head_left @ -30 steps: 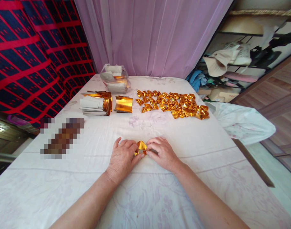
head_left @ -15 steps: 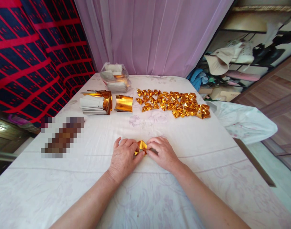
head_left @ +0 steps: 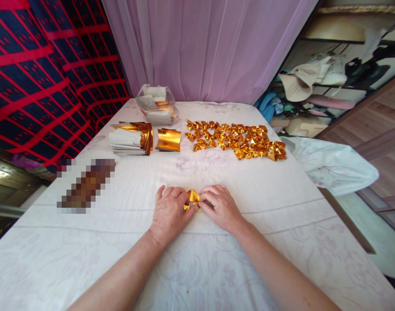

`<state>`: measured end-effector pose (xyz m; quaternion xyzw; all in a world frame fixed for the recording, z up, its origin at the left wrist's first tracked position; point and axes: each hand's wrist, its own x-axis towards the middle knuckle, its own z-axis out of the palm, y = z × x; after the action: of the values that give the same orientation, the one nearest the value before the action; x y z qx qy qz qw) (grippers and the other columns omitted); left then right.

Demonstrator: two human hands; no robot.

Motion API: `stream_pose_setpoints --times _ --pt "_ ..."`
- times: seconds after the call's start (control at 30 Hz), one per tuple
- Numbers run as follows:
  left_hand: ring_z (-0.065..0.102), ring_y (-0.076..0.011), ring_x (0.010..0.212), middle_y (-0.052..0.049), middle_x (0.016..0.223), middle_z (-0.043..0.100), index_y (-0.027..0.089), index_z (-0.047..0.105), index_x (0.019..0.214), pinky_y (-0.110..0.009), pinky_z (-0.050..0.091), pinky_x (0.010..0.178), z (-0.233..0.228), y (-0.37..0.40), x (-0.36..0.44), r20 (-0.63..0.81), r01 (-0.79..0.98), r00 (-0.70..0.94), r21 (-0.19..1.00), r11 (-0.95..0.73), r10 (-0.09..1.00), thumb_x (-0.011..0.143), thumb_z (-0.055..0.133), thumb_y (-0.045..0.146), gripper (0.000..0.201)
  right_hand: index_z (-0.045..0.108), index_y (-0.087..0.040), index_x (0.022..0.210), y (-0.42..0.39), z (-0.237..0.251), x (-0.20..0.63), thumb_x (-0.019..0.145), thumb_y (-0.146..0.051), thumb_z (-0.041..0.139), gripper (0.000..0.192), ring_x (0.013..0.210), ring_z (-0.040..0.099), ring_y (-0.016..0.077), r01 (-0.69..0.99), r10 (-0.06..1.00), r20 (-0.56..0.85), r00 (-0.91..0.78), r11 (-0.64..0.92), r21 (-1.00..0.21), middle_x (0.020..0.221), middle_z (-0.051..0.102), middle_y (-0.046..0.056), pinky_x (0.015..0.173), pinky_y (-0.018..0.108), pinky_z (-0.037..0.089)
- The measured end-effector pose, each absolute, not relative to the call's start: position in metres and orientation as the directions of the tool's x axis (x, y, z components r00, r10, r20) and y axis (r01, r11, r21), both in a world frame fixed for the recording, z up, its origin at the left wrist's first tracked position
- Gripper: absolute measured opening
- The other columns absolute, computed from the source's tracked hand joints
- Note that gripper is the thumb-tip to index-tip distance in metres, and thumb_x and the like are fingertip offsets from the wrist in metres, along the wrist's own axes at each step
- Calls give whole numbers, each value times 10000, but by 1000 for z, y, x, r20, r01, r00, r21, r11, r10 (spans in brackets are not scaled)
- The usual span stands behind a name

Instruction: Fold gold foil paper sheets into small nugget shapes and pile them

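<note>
Between my two hands, close above the pale cloth, is a small piece of folded gold foil paper (head_left: 194,196). My left hand (head_left: 172,210) grips its left side with thumb and fingers closed on it. On the other side, my right hand (head_left: 220,207) pinches the paper's right edge between thumb and fingertips. Part of the paper is hidden behind the fingers. Farther back lie several rows of folded gold paper ingots (head_left: 236,139). Left of these stand a small stack of gold foil sheets (head_left: 169,140) and a larger stack of sheets (head_left: 127,141) with pale backs.
A clear plastic bag (head_left: 156,106) with more sheets sits at the back of the covered table (head_left: 249,268). At the left is a blurred-out item (head_left: 87,185). A purple curtain (head_left: 203,52) hangs behind, and a crowded shelf (head_left: 320,86) stands at right.
Both hands keep hold of the gold paper in nearly the same place. My left hand has shifted very slightly to the right; the view has moved a little.
</note>
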<state>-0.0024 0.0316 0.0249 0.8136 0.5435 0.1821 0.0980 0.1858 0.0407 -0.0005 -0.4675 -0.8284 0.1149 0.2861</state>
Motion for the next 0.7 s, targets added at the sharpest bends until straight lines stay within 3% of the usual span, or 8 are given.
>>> stream_pose_setpoints --times 0.33,0.7 --pt "574 -239 920 -28 882 648 211 613 766 -546 297 1043 26 31 -1 186 854 337 351 -383 923 834 635 456 255 624 -225 799 40 0 183 848 -151 625 89 886 582 200 743 860 339 -381 503 -442 924 672 23 792 358 399" --pt "567 -237 911 -17 842 634 217 601 732 -497 327 1009 25 32 2 188 875 299 336 -347 936 793 684 373 187 624 -223 808 39 2 181 862 -180 613 70 883 593 197 729 875 324 -360 480 -487 913 678 27 792 351 409"
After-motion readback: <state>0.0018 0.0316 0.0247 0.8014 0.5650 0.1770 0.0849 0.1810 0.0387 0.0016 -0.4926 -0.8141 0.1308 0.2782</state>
